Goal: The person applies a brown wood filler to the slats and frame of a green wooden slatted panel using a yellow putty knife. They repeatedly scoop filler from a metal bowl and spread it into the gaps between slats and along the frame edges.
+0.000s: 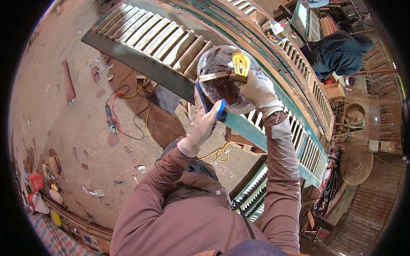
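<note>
A whitish bucket (206, 57) faces me with its mouth; dark brown paste coats its inside. My left hand (200, 123), in a pale glove with blue on the finger and thumb sides, grips the bucket's near left side, thumb and fingers apart around it. Over the bucket's right rim, my right hand (259, 88), in a pale stained glove, is closed on a scraper with a yellow handle (241, 64). The scraper's lower end is partly hidden by the fingers. A pale flat strip (213, 76) lies across the bucket's mouth beside it.
Louvered shutters surround the bucket: a dark-framed one (141, 64) behind left, a green-framed one (247, 131) to the right. An angle grinder (111, 117) and yellow cord (220, 154) lie on the littered floor. A container (274, 32) stands on stacked shutters. Another person (339, 53) bends at far right.
</note>
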The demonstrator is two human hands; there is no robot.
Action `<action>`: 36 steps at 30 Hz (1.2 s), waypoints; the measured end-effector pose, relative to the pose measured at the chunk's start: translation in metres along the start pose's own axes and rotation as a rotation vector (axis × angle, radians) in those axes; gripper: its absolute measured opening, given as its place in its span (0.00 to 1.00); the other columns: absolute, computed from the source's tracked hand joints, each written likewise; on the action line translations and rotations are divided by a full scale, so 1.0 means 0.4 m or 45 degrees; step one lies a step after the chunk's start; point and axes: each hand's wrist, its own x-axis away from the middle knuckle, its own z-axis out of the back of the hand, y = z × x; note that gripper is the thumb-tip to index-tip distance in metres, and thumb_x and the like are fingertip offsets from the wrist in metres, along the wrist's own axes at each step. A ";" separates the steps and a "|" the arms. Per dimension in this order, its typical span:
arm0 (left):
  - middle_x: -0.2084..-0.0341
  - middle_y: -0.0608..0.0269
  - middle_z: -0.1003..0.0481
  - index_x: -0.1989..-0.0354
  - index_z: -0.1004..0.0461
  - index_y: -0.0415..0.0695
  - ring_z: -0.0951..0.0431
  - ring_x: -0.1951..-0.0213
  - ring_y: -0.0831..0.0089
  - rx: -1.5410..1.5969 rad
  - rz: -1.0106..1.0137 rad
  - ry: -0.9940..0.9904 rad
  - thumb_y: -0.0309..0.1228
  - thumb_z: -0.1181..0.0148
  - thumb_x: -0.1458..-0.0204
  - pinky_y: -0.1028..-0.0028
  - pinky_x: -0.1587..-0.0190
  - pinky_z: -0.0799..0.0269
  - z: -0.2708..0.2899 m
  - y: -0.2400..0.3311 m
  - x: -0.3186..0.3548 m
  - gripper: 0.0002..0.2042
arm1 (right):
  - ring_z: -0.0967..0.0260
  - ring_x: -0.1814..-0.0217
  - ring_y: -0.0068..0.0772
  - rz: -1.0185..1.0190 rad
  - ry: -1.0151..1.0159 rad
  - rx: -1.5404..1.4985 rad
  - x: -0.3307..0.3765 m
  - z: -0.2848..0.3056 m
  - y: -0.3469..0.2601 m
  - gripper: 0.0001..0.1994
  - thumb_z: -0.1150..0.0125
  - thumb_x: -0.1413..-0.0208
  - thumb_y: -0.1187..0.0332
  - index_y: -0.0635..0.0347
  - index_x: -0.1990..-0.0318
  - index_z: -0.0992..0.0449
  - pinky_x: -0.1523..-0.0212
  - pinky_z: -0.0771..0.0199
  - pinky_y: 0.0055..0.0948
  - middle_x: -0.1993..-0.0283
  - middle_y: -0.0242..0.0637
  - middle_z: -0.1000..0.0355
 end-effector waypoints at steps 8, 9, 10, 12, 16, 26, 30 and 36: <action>0.38 0.58 0.31 0.23 0.53 0.45 0.28 0.42 0.71 0.319 0.113 0.122 0.33 0.40 0.34 0.70 0.40 0.29 -0.016 0.008 -0.017 0.36 | 0.22 0.45 0.53 -0.135 0.028 -0.165 -0.045 -0.039 0.032 0.25 0.29 0.44 0.52 0.63 0.47 0.22 0.48 0.23 0.46 0.49 0.53 0.20; 0.40 0.57 0.30 0.23 0.54 0.45 0.26 0.45 0.71 0.245 0.072 0.150 0.33 0.39 0.35 0.70 0.43 0.27 -0.013 -0.001 -0.024 0.37 | 0.22 0.45 0.52 -0.143 0.036 -0.159 -0.055 -0.053 0.031 0.25 0.29 0.44 0.52 0.62 0.48 0.22 0.49 0.23 0.46 0.48 0.52 0.20; 0.41 0.56 0.29 0.23 0.54 0.45 0.25 0.47 0.71 0.188 0.038 0.154 0.32 0.38 0.36 0.70 0.46 0.25 -0.023 -0.009 -0.033 0.38 | 0.21 0.47 0.50 -0.126 0.140 -0.100 -0.045 -0.063 0.044 0.19 0.31 0.42 0.55 0.56 0.50 0.18 0.50 0.21 0.45 0.50 0.47 0.19; 0.39 0.54 0.31 0.23 0.54 0.44 0.26 0.45 0.70 0.185 -0.095 0.213 0.32 0.38 0.36 0.69 0.43 0.26 -0.036 -0.031 -0.052 0.37 | 0.21 0.48 0.48 0.073 0.230 -0.107 -0.063 -0.103 0.080 0.14 0.34 0.41 0.59 0.50 0.50 0.17 0.49 0.21 0.43 0.52 0.44 0.18; 0.33 0.55 0.39 0.21 0.62 0.46 0.33 0.36 0.67 -0.108 -0.279 0.106 0.31 0.41 0.34 0.68 0.34 0.33 -0.009 -0.071 -0.065 0.40 | 0.22 0.48 0.45 0.492 0.305 -0.020 -0.053 -0.077 0.100 0.12 0.38 0.40 0.67 0.41 0.51 0.15 0.45 0.23 0.39 0.55 0.38 0.17; 0.36 0.48 0.36 0.26 0.49 0.45 0.29 0.39 0.60 -0.615 -0.384 0.005 0.29 0.43 0.35 0.65 0.36 0.31 0.001 -0.117 -0.080 0.31 | 0.21 0.50 0.43 0.428 0.548 -0.086 -0.060 -0.118 0.083 0.10 0.34 0.43 0.65 0.49 0.54 0.15 0.48 0.22 0.40 0.54 0.36 0.17; 0.38 0.33 0.34 0.30 0.36 0.49 0.24 0.44 0.43 -0.271 -0.333 0.093 0.19 0.46 0.40 0.56 0.40 0.28 -0.031 -0.076 -0.078 0.28 | 0.21 0.52 0.47 0.412 0.448 -0.111 -0.069 -0.113 0.106 0.10 0.35 0.43 0.65 0.51 0.56 0.16 0.51 0.21 0.42 0.56 0.39 0.18; 0.35 0.50 0.37 0.24 0.55 0.47 0.29 0.39 0.61 0.201 -0.034 0.131 0.27 0.43 0.35 0.65 0.36 0.30 -0.051 -0.024 -0.085 0.35 | 0.20 0.50 0.50 0.173 -0.003 0.130 -0.094 -0.003 0.083 0.13 0.37 0.44 0.62 0.55 0.55 0.16 0.49 0.21 0.43 0.54 0.47 0.18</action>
